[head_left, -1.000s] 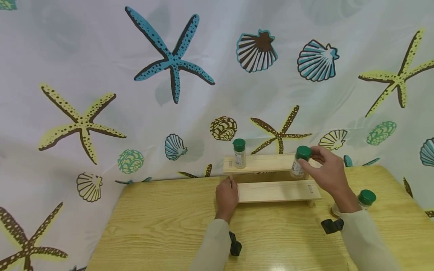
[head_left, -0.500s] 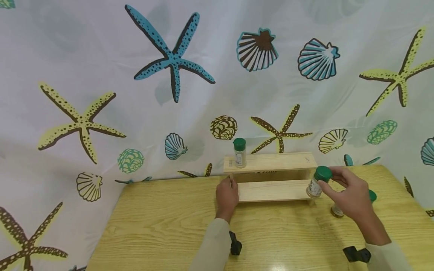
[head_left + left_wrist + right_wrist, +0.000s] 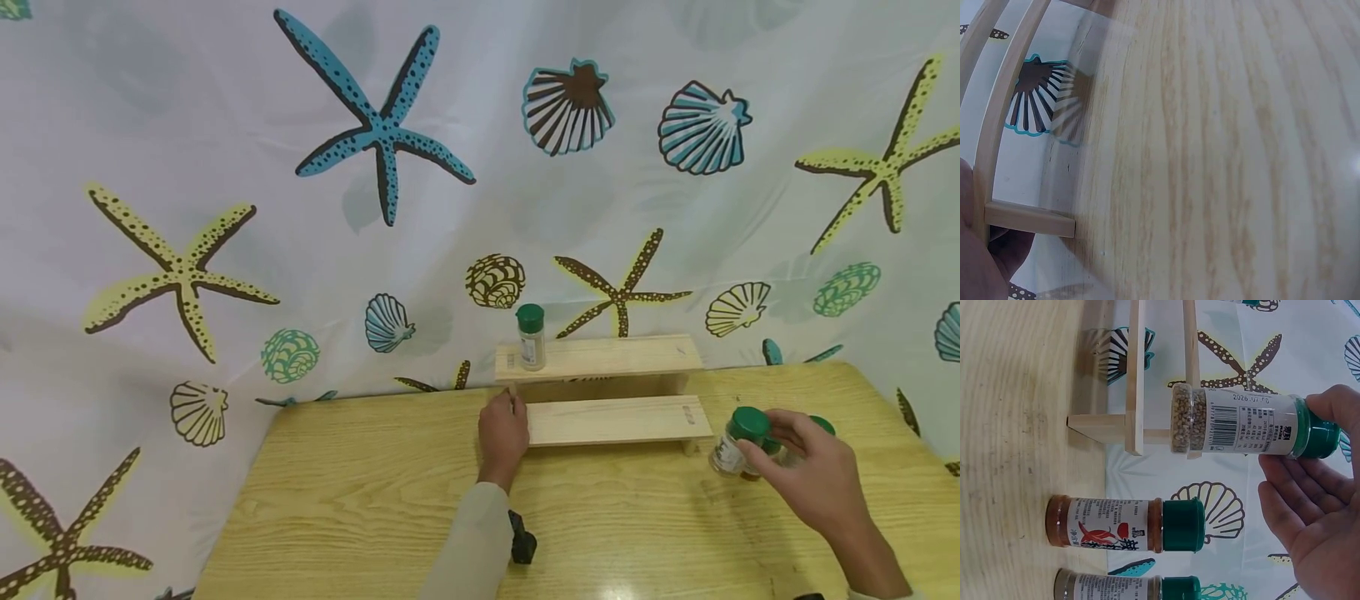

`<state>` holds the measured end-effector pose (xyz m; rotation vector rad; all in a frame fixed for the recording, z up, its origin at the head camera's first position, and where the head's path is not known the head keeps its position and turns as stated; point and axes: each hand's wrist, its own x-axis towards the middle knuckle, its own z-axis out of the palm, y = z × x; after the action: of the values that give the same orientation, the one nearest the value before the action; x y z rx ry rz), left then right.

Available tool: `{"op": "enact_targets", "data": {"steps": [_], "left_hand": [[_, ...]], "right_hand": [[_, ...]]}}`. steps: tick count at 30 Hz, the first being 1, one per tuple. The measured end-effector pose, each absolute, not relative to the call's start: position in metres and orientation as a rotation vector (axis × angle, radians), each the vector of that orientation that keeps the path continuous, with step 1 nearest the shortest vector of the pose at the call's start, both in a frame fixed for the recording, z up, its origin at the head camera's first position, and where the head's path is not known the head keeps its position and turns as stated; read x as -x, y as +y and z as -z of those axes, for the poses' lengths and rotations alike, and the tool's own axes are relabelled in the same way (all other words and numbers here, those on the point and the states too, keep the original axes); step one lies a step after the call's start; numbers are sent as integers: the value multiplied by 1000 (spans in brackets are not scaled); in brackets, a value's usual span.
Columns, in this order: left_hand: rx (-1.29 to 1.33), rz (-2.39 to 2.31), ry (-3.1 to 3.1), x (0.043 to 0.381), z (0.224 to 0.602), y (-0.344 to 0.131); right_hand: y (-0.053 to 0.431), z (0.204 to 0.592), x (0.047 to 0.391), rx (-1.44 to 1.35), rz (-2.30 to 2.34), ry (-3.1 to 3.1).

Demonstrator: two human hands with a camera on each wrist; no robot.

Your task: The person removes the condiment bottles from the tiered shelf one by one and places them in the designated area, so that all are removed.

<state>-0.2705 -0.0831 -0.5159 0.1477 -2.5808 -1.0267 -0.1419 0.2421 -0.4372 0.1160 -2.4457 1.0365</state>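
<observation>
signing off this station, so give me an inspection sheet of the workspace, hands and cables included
Surface: wood-grain table
Job's things: two-tier wooden rack; capped jar on its upper tier; chili-label jar and neighbouring jar standing right of it
Clutter: nothing seen
Hands: left hand grips the rack's left end; right hand holds seed jar above the table
Cables: nothing seen
Surroundings: seashell-print cloth behind

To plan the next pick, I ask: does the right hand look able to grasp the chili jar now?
Probably not: the right hand holds another jar by its green cap. The chili jar stands close by on the table, so it seems reachable once the hand is free.
</observation>
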Motion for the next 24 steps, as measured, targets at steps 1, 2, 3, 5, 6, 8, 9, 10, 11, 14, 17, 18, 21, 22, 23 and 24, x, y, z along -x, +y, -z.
{"op": "enact_targets", "data": {"steps": [1, 2, 3, 5, 6, 8, 9, 10, 11, 14, 17, 18, 21, 22, 23, 24], "left_hand": [[-148, 1027, -2579, 271, 516, -83], [-146, 1024, -2577, 271, 516, -83], [-146, 1022, -2578, 271, 516, -83], [-140, 1012, -2576, 270, 517, -83], [-135, 1012, -2572, 270, 517, -83], [-128, 1006, -2568, 270, 517, -83], [-125, 1005, -2564, 270, 517, -83], [-118, 1004, -2558, 270, 517, -83], [-116, 1007, -2553, 270, 517, -83], [-113, 1017, -2549, 270, 515, -83], [-117, 1030, -2556, 269, 513, -83], [-116, 1030, -2558, 269, 513, -83], [-126, 1018, -2570, 269, 512, -83], [-127, 1012, -2573, 269, 513, -83], [-130, 1010, -2577, 268, 513, -83], [-137, 1007, -2582, 268, 513, -83]], "right_hand": [[243, 438, 140, -102, -1036, -2459], [243, 439, 138, -85, -1040, -2470], [244, 440, 136, -71, -1045, -2478], [244, 442, 133, -43, -1061, -2483], [244, 443, 131, -32, -1079, -2479], [245, 446, 127, -9, -1088, -2472], [245, 447, 125, 0, -1085, -2467], [246, 449, 124, 10, -1087, -2464], [247, 451, 122, 22, -1078, -2461], [255, 465, 121, 61, -1066, -2467], [270, 492, 125, 94, -1000, -2461], [276, 503, 128, 93, -988, -2457], [293, 532, 134, 96, -940, -2440], [298, 539, 135, 96, -940, -2439], [301, 545, 136, 102, -945, -2444], [303, 549, 136, 108, -951, -2450]]}}
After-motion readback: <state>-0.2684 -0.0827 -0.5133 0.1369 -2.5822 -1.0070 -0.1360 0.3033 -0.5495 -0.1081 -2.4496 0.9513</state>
